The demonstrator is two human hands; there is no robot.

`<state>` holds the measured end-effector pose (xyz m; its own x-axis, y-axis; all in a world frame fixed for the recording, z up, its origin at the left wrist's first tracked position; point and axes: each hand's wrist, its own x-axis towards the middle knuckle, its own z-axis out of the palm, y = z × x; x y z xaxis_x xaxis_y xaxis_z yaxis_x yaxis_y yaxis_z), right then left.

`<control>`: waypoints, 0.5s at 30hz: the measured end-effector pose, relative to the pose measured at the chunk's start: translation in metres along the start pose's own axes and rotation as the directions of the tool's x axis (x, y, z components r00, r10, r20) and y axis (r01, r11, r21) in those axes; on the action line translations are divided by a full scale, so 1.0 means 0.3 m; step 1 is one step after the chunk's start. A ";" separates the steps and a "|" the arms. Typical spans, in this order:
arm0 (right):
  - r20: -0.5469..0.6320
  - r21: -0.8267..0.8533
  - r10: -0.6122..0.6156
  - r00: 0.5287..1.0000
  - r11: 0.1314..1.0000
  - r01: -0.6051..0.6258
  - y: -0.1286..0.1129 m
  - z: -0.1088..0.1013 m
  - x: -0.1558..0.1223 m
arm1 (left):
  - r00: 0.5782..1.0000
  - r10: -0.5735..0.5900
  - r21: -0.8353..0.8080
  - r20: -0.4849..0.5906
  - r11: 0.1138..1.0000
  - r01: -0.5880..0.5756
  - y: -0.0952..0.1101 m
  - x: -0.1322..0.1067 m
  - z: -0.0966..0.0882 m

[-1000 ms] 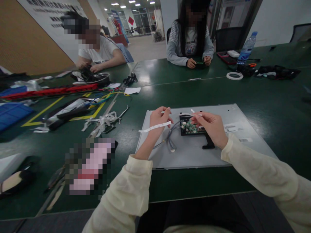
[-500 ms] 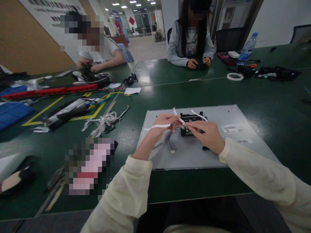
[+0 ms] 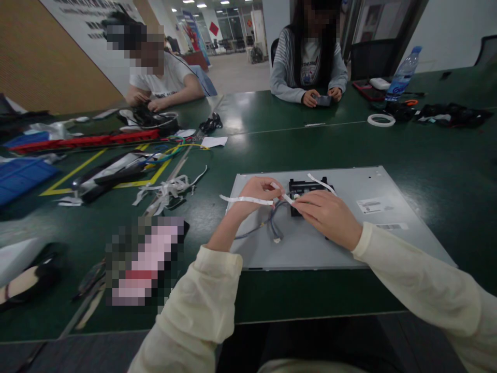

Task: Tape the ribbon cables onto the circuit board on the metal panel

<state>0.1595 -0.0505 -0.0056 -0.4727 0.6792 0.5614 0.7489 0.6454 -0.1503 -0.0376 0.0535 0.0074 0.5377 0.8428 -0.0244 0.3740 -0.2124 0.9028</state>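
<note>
My left hand (image 3: 256, 192) pinches a narrow white strip (image 3: 286, 198) in its fingertips. The strip's other end is between the fingers of my right hand (image 3: 328, 213), which is closed on it. A second white strip (image 3: 245, 199) lies across the back of my left hand. Under the hands is a flat grey metal panel (image 3: 341, 254) with a black plastic module (image 3: 310, 184), partly covered by my right hand. One more white strip (image 3: 321, 183) curls over the module's upper right. Grey cables (image 3: 275, 225) hang out at the module's left onto the panel.
To the left lie tangled white strips (image 3: 173, 191) and a pixelated pink-screened device (image 3: 153, 256). Farther left are a blue bin (image 3: 25, 181) and a red strip (image 3: 85, 141). A white tape roll (image 3: 381, 120) and a water bottle (image 3: 404, 73) stand far right. Two people sit opposite.
My hands have drawn slightly apart, the left one shifting left, and the white strip now spans between them. The person opposite on the right has tilted up a small dark object.
</note>
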 end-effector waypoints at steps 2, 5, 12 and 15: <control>0.039 -0.027 -0.005 0.999 1.000 0.006 -0.007 0.004 0.004 | 0.999 -0.009 0.084 0.033 0.996 0.007 -0.012 0.001 -0.017; 0.074 -0.016 -0.018 0.997 1.000 0.020 -0.018 0.014 0.006 | 0.997 -0.026 0.132 0.076 0.991 0.016 -0.015 -0.001 -0.035; 0.032 0.012 -0.014 0.999 1.000 0.014 -0.015 0.021 0.011 | 0.998 -0.011 0.131 0.063 0.991 0.003 0.006 -0.004 -0.039; -0.002 0.001 -0.008 1.000 1.000 0.008 -0.015 0.018 0.016 | 0.998 -0.005 0.170 0.058 0.985 -0.005 0.004 -0.002 -0.040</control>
<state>0.1515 -0.0481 -0.0067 -0.4776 0.6738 0.5638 0.7450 0.6508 -0.1467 -0.0464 0.0586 0.0137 0.5785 0.8139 -0.0535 0.4945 -0.2979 0.8165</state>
